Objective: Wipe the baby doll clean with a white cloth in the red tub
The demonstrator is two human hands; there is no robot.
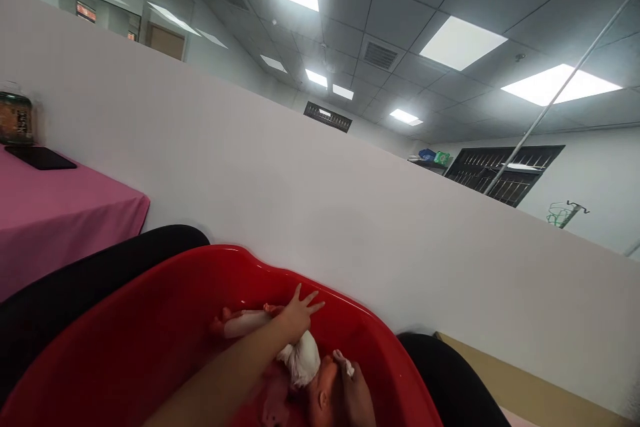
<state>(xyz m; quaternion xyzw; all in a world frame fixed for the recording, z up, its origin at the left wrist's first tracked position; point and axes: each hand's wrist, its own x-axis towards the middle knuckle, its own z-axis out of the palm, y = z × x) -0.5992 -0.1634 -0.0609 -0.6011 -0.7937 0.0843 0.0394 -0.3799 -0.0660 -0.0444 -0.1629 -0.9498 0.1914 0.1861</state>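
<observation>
A baby doll [323,399] lies on its side in a red tub [210,280], its head toward the bottom and its legs to the left. White cloth [304,360] covers its upper body. My left hand [299,317] reaches across the doll at the white cloth, its fingers spread and pointing to the tub's far rim. Beside the doll's head, my right hand [359,392] is closed round a small white cloth [349,368]. Its lower part runs out of the picture.
My black-clad knees [170,240] flank the tub. A white partition [320,207] rises behind it. At left, a pink-covered table [75,213] carries a black phone [41,157] and a jar [16,119]. A beige board [520,373] stands at lower right.
</observation>
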